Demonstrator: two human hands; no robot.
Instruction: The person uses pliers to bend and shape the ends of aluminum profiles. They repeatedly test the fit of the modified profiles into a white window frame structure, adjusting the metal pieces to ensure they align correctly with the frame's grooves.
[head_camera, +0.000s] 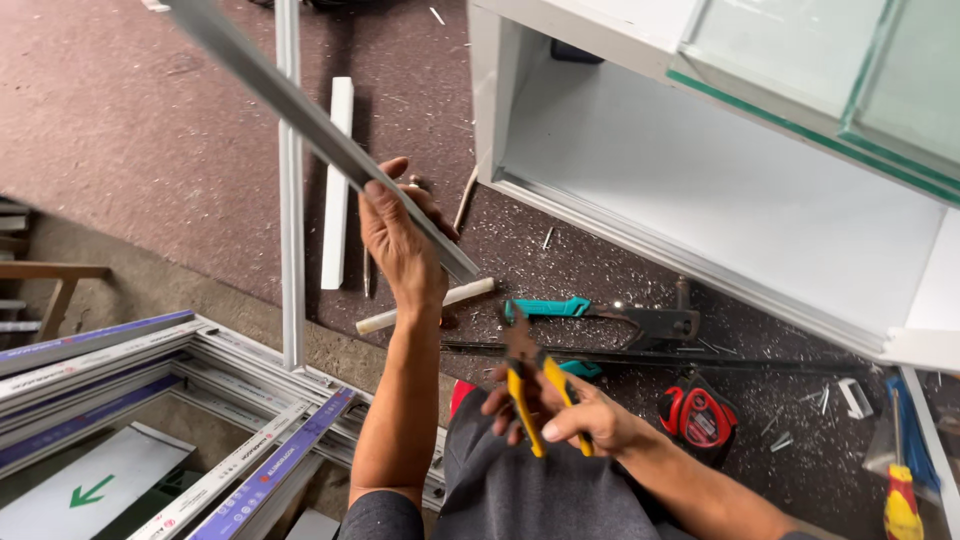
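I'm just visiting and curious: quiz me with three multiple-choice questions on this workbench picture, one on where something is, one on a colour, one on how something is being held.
1. Where does the tape measure lie?
A. on the dark bench, right of the pliers
B. inside the white frame
C. on the stacked window frames

2. What colour are the handles of the pliers?
A. blue
B. yellow
C. white

3. How is the long grey strip held?
A. flat on the bench
C. clamped in the pliers
B. raised at a slant in the left hand

Answers: 1 A, it rests on the bench by the right hand; 2 B, yellow grips show; 3 B, the left fingers wrap it in the air.
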